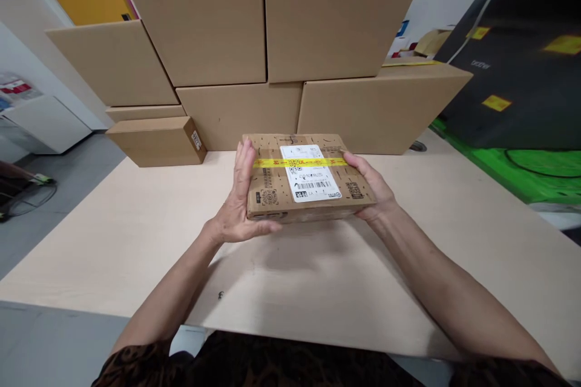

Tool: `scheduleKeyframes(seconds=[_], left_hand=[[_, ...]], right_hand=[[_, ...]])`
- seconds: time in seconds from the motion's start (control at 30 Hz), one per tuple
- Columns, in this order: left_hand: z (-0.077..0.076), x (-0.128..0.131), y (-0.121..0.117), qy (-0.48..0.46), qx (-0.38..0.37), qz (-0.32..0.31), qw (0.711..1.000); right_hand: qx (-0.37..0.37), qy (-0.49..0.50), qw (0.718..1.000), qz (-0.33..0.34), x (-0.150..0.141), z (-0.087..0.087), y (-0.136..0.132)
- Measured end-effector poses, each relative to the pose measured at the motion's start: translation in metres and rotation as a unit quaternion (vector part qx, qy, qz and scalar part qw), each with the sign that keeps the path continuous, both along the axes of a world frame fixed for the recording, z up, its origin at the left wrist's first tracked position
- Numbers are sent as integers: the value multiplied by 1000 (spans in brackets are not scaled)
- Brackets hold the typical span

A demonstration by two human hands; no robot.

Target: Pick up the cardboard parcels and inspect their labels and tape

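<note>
I have the parcel (305, 176) clasped by its short ends at frame centre, left hand (238, 202) wrapped round one end with the thumb under the near edge, right hand (371, 186) flat against the other, and it looks lifted just off the tabletop (136, 242). It reads as a flat, stiff cardboard box, probably light. The yellow tape (272, 163) and glossy label (310, 181) may be slick, so gripping the bare ends seems safest
</note>
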State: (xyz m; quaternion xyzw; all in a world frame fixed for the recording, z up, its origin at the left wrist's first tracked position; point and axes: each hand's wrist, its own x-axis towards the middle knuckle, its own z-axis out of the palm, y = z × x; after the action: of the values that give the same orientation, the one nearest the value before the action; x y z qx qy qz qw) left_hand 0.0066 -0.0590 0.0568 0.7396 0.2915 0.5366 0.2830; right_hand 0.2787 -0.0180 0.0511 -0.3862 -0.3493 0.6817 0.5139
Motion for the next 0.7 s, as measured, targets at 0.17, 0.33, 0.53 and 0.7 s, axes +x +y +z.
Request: scheduleKeyframes(seconds=[0.17, 0.33, 0.53, 0.7], left_hand=[[-11, -4, 13, 3, 22, 47, 999], [-13, -7, 20, -53, -112, 94, 988], [-7, 0, 22, -222, -304, 110, 920], [4, -11, 28, -337, -382, 80, 857]], right_hand=[[51, 1, 999, -6, -9, 3, -10], [63, -23, 996, -56, -17, -6, -15], [200, -139, 969, -39, -15, -21, -19], [289, -165, 943, 17, -14, -22, -30]])
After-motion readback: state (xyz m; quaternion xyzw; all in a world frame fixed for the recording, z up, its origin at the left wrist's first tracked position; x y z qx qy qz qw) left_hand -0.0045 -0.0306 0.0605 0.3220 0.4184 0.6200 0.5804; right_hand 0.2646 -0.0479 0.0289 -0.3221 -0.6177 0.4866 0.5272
